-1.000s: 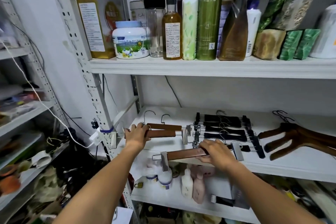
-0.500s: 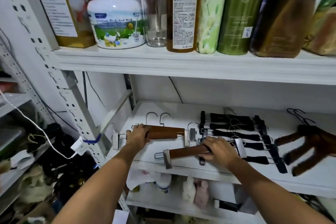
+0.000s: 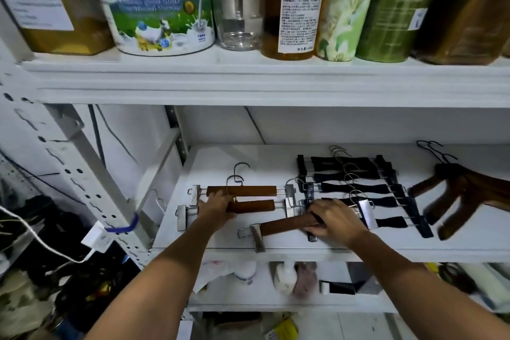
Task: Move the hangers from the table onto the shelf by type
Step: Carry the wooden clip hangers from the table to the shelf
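On the white middle shelf (image 3: 276, 157) lie two brown wooden clip hangers side by side, the far one (image 3: 242, 190) and the near one (image 3: 256, 205). My left hand (image 3: 216, 208) rests on the near one's left part, fingers curled on it. My right hand (image 3: 334, 219) grips a third wooden clip hanger (image 3: 287, 226), which lies tilted near the shelf's front edge. To the right lie several black clip hangers (image 3: 356, 188) in a row. At the far right is a pile of dark wooden coat hangers (image 3: 466, 193).
The upper shelf (image 3: 248, 77) holds a gold box, a white milk-powder tub (image 3: 157, 8), a glass jar and tall bottles close overhead. A perforated white upright (image 3: 69, 163) stands at left with a white cable. Bottles sit on the lower shelf (image 3: 276, 301).
The view has closed in on the middle shelf. My right hand has slid the third wooden clip hanger a little farther onto the shelf. My left hand stays on the two wooden hangers.
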A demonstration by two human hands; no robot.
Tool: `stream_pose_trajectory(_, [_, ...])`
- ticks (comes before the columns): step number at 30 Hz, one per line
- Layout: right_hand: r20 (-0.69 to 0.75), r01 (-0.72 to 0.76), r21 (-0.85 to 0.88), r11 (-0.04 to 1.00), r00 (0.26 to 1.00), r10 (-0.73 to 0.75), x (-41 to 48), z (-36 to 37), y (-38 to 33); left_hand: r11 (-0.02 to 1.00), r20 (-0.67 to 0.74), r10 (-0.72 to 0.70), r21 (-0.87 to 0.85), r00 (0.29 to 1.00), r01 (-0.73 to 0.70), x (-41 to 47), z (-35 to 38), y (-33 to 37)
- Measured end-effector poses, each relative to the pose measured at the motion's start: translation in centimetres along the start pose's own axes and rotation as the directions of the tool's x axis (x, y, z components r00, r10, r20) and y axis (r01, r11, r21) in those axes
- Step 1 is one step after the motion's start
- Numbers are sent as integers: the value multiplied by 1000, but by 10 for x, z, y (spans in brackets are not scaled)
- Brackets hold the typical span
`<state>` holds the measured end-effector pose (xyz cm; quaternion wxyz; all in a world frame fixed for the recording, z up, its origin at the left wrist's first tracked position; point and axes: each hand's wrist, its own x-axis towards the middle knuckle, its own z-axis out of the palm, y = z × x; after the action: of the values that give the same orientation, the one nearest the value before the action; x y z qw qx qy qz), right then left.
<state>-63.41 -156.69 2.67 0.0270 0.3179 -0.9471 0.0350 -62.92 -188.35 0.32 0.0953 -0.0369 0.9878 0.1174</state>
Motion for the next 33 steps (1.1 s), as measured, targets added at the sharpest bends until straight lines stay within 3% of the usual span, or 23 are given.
stream_pose_trajectory(7, [80, -27, -13, 1000, 996, 28, 4, 5, -19, 999, -12, 43, -23, 999, -44, 9, 0, -7])
stream_pose_trajectory(15, [75, -42, -6, 999, 996, 42, 6, 2, -36, 993, -38, 108, -40, 993, -110, 14, 0, -6])
stream_pose_trajectory(26, [74, -68, 71, 995, 995, 63, 45, 7, -78, 980, -261, 174, -53, 949, -194, 12, -31, -46])
stream_pose_trajectory(33, [72, -71, 170, 983, 996, 60, 72, 35, -125, 976, -187, 200, -50, 962, -213, -2, -23, -70])
